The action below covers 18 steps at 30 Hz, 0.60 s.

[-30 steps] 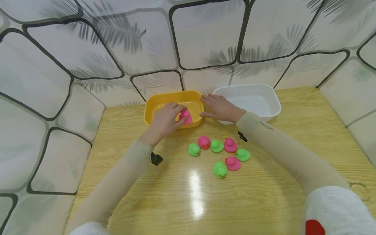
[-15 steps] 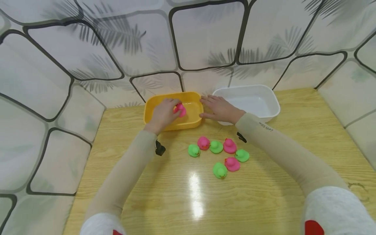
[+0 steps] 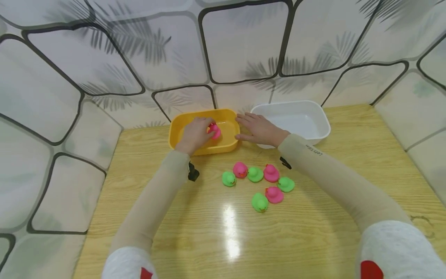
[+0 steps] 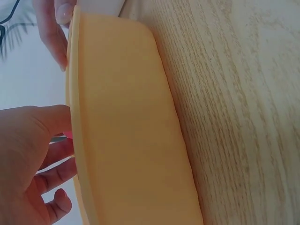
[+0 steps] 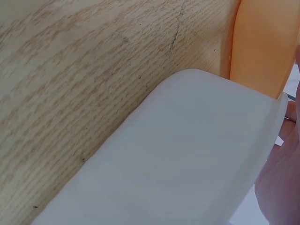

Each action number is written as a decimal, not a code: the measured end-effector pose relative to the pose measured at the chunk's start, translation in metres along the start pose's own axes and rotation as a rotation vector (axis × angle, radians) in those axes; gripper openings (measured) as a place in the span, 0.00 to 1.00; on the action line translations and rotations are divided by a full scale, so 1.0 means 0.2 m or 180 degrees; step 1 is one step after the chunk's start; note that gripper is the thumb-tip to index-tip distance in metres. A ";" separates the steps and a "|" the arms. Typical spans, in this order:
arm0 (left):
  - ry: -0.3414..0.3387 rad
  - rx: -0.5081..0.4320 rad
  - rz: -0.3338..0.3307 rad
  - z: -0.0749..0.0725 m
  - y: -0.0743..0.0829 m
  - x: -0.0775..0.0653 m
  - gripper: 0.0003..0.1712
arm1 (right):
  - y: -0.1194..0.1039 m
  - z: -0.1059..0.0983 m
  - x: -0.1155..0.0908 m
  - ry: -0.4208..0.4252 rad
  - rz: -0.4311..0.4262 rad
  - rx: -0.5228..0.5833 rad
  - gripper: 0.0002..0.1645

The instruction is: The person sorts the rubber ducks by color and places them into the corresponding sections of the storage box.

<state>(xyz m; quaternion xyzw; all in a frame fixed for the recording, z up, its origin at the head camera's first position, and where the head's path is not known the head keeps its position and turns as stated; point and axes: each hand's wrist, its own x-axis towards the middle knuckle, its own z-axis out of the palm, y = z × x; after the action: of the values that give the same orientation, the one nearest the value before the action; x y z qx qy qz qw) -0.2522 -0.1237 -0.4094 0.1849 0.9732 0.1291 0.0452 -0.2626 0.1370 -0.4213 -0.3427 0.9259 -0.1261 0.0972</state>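
Observation:
My left hand (image 3: 196, 135) reaches into the yellow plastic basin (image 3: 223, 148) and pinches a pink rubber duck (image 3: 216, 132) low inside it. In the left wrist view, a sliver of pink shows between thumb and fingers behind the basin's rim (image 4: 75, 93). My right hand (image 3: 260, 128) lies with straight fingers at the basin's right end, over the left corner of a white basin (image 3: 296, 118). On the table in front, pink ducks (image 3: 271, 173) and green ducks (image 3: 255, 174) sit in a loose group.
The two basins stand side by side at the back of the wooden table (image 3: 195, 232), close to a patterned wall covering (image 3: 244, 42). Another patterned panel (image 3: 62, 190) rises along the left side. Light glares off the tabletop in front of the ducks.
My left hand has carried the pink duck from above the yellow basin's front part left and down into it. The right hand and the ducks on the table have stayed put.

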 end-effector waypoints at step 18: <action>0.0171 -0.0084 0.0118 0.00 -0.02 -0.06 0.19 | 0.00 0.00 0.00 -0.0025 0.0036 -0.0026 0.48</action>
<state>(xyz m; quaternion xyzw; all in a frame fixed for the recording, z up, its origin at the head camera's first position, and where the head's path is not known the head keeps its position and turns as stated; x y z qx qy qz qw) -0.2417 -0.1314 -0.4093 0.1988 0.9687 0.1477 0.0190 -0.2616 0.1365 -0.4218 -0.3383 0.9279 -0.1204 0.1002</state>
